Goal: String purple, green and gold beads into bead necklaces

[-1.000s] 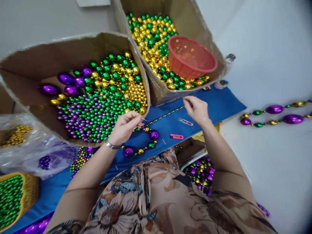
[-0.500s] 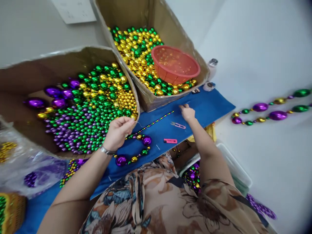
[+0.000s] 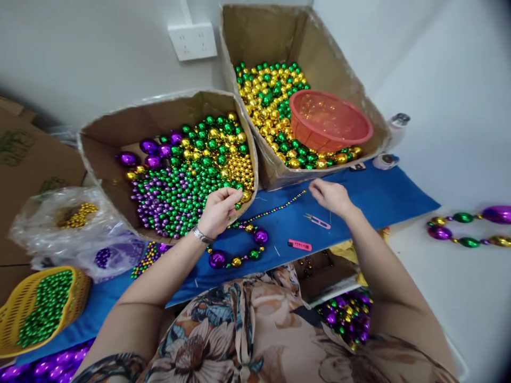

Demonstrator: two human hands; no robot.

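Observation:
My left hand (image 3: 219, 213), a watch on its wrist, is closed in a pinch over the right rim of the nearer bead box. A thin thread showed at those fingertips a moment ago; now it is barely visible. My right hand (image 3: 329, 197) is pinched just beyond the far end of a strand of small beads (image 3: 281, 208); whatever it holds is too fine to make out. That strand lies on the blue cloth (image 3: 371, 197) and runs toward a loop of larger beads (image 3: 261, 236). Pink thread snips (image 3: 318, 221) and a pink lighter-like object (image 3: 299, 244) lie nearby.
Two cardboard boxes (image 3: 90, 154) of green, gold and purple beads stand behind; a red basket (image 3: 319, 143) sits in the farther one. Small bottles (image 3: 385, 161) are at right. A yellow basket (image 3: 82, 298) and plastic bags (image 3: 35, 221) are at left. A bead necklace (image 3: 463, 217) appears far right.
The view has swung left, so the scene sits farther right. My right hand has come in closer to the strand's end; my left hand stays pinched by the box rim.

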